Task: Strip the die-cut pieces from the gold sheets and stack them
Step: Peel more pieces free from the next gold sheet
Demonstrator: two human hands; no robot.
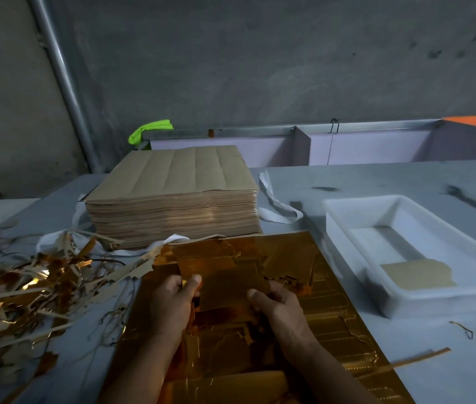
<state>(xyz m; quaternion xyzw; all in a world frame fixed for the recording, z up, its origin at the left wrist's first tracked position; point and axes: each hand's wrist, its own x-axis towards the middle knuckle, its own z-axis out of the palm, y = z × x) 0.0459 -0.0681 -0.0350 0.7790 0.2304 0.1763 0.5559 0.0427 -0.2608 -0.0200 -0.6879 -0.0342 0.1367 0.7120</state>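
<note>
Partly covered gold sheets [333,301], hands [172,304] gripping piece [225,284]

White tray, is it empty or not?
Not empty: the white tray holds a flat tan piece near its front end.

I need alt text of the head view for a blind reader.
The left hand and right hand hold a gold die-cut piece over the gold sheet on a grey table. Scrap strips lie left, a brown stack behind, a white tray right.
</note>
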